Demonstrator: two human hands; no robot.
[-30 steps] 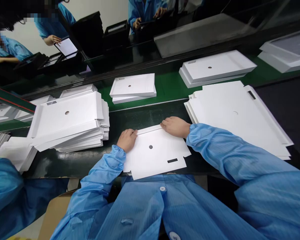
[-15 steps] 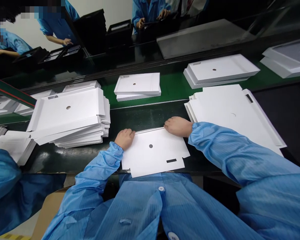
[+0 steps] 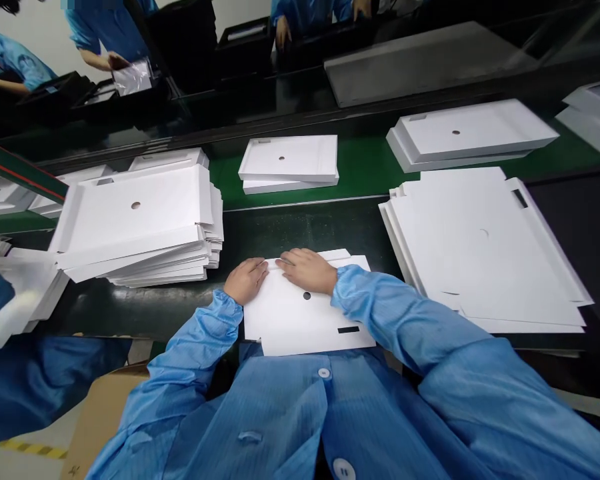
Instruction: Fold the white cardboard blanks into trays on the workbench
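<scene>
A flat white cardboard box blank, with a round hole and a dark slot, lies on the dark bench in front of me. My left hand grips its far left corner, fingers together over the folded edge. Beside it, my right hand lies over the far edge with its fingers stretched out flat, pressing on the flap. The fingertips of both hands nearly meet. To the right of the flap under my right hand, the far edge stands slightly open.
On the left is a stack of part-folded white box blanks; on the right, a stack of flat ones. Folded white boxes stand on the green belt behind. A co-worker's sleeve is at far left; others work beyond.
My right hand has slid left along the far edge of the blank, from its right corner towards my left hand. My left hand stays at the left corner.
</scene>
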